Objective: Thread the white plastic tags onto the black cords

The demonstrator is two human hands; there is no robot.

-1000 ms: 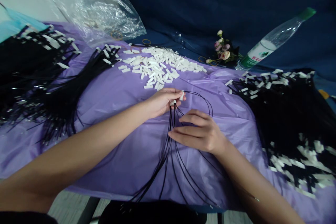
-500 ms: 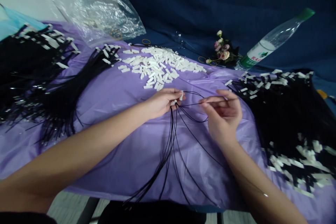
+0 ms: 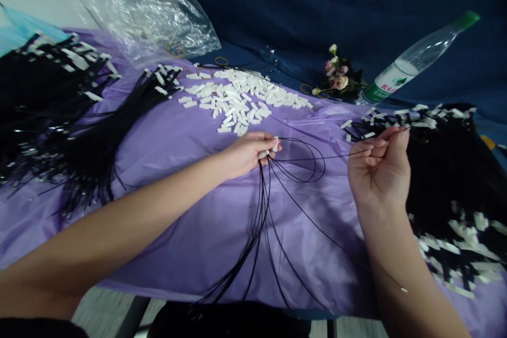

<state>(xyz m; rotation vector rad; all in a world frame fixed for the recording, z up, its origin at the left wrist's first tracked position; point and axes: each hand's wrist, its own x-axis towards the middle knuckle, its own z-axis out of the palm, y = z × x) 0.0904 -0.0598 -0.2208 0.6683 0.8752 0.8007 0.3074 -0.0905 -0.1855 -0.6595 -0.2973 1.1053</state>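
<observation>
My hands are well apart over the purple-covered worktop (image 3: 186, 227), each clamped on part of the same work. My left hand (image 3: 263, 148), near the middle, pinches the white tags (image 3: 264, 155): one stands upright at the thumb, another pokes out just below it. From there the hanging cords (image 3: 260, 206), thin and black, drop toward the near edge and fan out, while a few slack loops (image 3: 324, 163) curl away to the right. My right hand (image 3: 378, 150) is palm up farther to the right, thumb and fingertips closed together on a single black strand (image 3: 312, 159), which runs almost level and fairly straight from the left hand. I can't tell whether the strand ends just past my fingertips, since it meets the dark pile behind. I take the step in hand to be singling out this one strand and holding it straight. As I judge it, the next move calls for a firm left pinch, so the tags don't slip, and a light, even pull that leaves the loops untangled. On the far side, just beyond my left hand, lies a scattered heap of white pieces (image 3: 241, 97). Tagged black bundles (image 3: 134, 100) lie to the left, and a larger black pile (image 3: 451, 169), also tagged in white, sits on the right, partly behind my right hand and forearm.
</observation>
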